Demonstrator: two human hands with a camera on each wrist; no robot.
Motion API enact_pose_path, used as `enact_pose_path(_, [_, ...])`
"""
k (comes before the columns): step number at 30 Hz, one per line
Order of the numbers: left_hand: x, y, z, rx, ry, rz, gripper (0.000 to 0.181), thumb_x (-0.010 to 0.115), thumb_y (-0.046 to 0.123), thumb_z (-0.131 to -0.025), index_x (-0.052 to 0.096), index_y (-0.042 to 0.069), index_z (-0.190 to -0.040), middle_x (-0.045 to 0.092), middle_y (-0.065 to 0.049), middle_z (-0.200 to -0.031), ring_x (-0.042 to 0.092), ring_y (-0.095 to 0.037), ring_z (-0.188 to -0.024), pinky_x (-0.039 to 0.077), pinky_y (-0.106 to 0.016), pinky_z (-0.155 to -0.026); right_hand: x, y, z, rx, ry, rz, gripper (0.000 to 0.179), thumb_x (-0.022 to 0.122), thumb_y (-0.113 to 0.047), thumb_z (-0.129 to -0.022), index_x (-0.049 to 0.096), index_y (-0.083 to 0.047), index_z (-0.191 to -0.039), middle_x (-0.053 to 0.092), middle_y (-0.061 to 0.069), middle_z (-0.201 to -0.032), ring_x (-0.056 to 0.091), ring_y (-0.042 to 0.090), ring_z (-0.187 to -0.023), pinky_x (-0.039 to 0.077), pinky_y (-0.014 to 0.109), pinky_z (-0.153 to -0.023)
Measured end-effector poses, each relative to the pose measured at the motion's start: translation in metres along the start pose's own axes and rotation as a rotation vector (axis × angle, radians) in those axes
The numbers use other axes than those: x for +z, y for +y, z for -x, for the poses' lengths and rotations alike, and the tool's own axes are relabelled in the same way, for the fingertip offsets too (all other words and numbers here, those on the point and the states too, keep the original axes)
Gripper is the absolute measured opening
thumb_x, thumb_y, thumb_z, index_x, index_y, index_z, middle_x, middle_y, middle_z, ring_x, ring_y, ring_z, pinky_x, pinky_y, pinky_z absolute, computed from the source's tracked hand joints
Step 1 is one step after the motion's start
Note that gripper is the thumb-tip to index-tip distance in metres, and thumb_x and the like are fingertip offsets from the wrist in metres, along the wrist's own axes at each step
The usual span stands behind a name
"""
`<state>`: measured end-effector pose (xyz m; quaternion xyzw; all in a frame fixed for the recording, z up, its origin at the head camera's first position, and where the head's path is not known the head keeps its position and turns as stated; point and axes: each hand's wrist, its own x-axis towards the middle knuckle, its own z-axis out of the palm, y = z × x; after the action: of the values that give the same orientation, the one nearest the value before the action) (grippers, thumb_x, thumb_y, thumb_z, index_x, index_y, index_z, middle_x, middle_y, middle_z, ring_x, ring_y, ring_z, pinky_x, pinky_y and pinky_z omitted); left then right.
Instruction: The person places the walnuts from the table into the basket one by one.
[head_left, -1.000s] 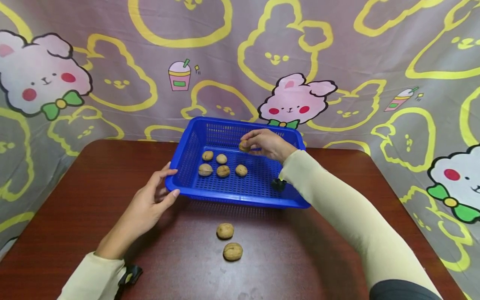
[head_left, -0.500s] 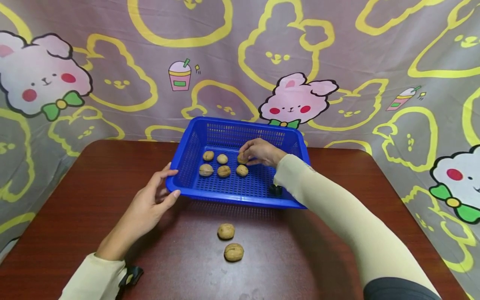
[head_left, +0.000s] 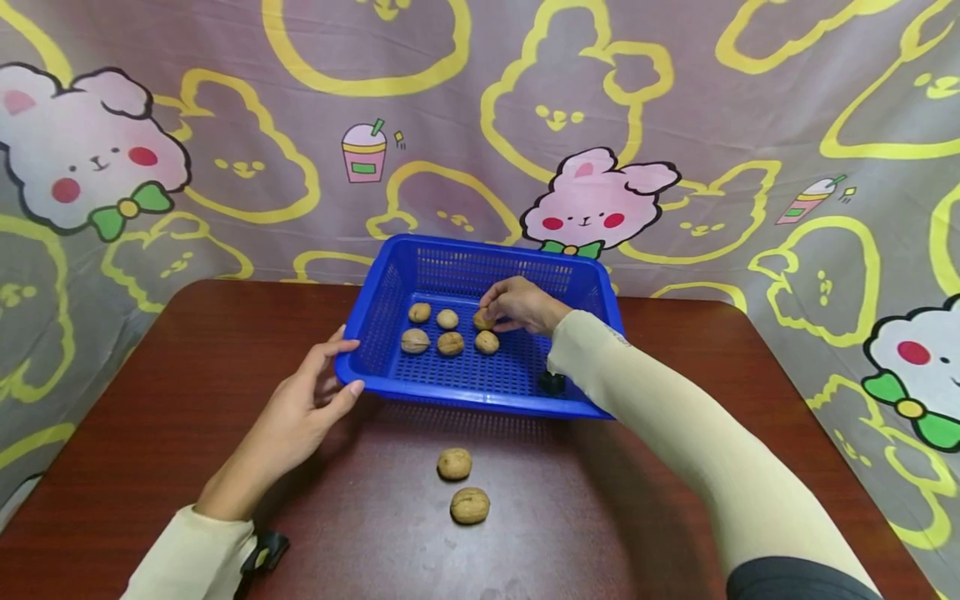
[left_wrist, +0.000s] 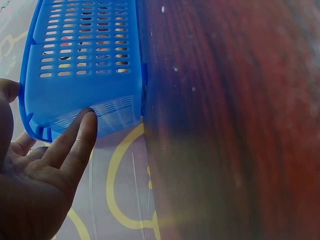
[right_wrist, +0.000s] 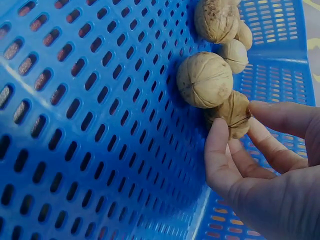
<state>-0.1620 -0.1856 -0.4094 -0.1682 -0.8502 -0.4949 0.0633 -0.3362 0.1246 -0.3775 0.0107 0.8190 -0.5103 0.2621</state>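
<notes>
A blue plastic basket (head_left: 480, 398) with slotted walls stands on the table. My left hand (head_left: 300, 408) grips its left front corner, thumb and index finger at the rim. In the left wrist view the other fingers (left_wrist: 82, 140) lie along the outside wall. Inside the basket, my right hand (head_left: 525, 304) pinches a walnut (right_wrist: 235, 115) between thumb and fingertips, low at the basket floor. That walnut sits right behind another walnut (right_wrist: 205, 80). Several more walnuts (head_left: 450, 343) lie in two rows to the left. Part of the held walnut is hidden by the fingers.
Two walnuts lie on the table in front of the basket, one farther walnut (head_left: 454, 464) and one nearer walnut (head_left: 470, 506). The dark red-brown table (head_left: 187, 358) has a patterned cloth (head_left: 450, 125) hanging behind it.
My right hand has lowered the walnut from above the basket floor to a place behind the front row's right walnut. My left hand has stayed on the basket corner.
</notes>
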Motion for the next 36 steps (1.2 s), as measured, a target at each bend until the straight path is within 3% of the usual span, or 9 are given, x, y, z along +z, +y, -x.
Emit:
enact_pose_path(10, [0.002,0.001,0.000,0.003,-0.002,0.000,0.048,0.064,0.006,-0.104,0.046,0.004,-0.148,0.030,-0.022,-0.170,0.071,-0.042,-0.118,0.059,-0.024,-0.089,-0.014,0.001,0.012,-0.033,0.020,0.017,0.028,0.056,0.002,-0.103,0.059,0.008,-0.130,0.063,0.022,-0.133,0.062,0.032,-0.124,0.055,0.050,-0.109])
enact_pose_path(15, [0.002,0.002,-0.001,0.009,0.001,0.003,0.048,0.064,0.005,-0.103,0.047,0.004,-0.148,0.031,-0.022,-0.170,0.071,-0.042,-0.117,0.055,-0.012,-0.088,-0.026,-0.008,0.026,-0.082,0.023,-0.046,0.032,0.055,0.000,-0.105,0.056,0.010,-0.136,0.054,0.028,-0.145,0.053,0.041,-0.138,0.048,0.056,-0.116])
enact_pose_path(19, [0.000,0.003,-0.001,0.004,-0.001,-0.005,0.049,0.064,0.005,-0.103,0.047,0.004,-0.148,0.031,-0.021,-0.170,0.070,-0.042,-0.118,0.054,-0.010,-0.087,-0.029,-0.017,0.041,-0.137,0.014,-0.064,0.027,0.057,-0.002,-0.105,0.060,0.005,-0.131,0.055,0.025,-0.145,0.054,0.038,-0.136,0.046,0.057,-0.117])
enact_pose_path(24, [-0.001,0.002,0.001,-0.008,-0.006,-0.014,0.049,0.064,0.006,-0.104,0.046,0.004,-0.149,0.030,-0.023,-0.170,0.070,-0.043,-0.119,0.056,-0.016,-0.089,-0.024,-0.027,0.066,-0.210,-0.014,-0.032,0.023,0.059,-0.005,-0.105,0.064,0.001,-0.127,0.062,0.015,-0.135,0.062,0.026,-0.122,0.052,0.051,-0.111])
enact_pose_path(29, [0.000,-0.001,0.001,0.008,0.002,-0.004,0.048,0.064,0.005,-0.103,0.046,0.003,-0.148,0.030,-0.024,-0.169,0.068,-0.044,-0.119,0.051,-0.005,-0.088,-0.016,-0.034,0.100,-0.297,-0.061,-0.022,0.023,0.063,-0.004,-0.103,0.066,0.000,-0.125,0.067,0.013,-0.127,0.064,0.027,-0.118,0.054,0.052,-0.107])
enact_pose_path(36, [0.000,0.001,-0.001,0.020,0.003,-0.008,0.048,0.064,0.005,-0.103,0.047,0.004,-0.148,0.031,-0.023,-0.169,0.069,-0.044,-0.117,0.052,-0.005,-0.086,-0.005,-0.028,0.153,-0.378,-0.097,-0.015,0.026,0.068,-0.004,-0.098,0.067,-0.001,-0.124,0.070,0.013,-0.128,0.066,0.029,-0.118,0.058,0.046,-0.099])
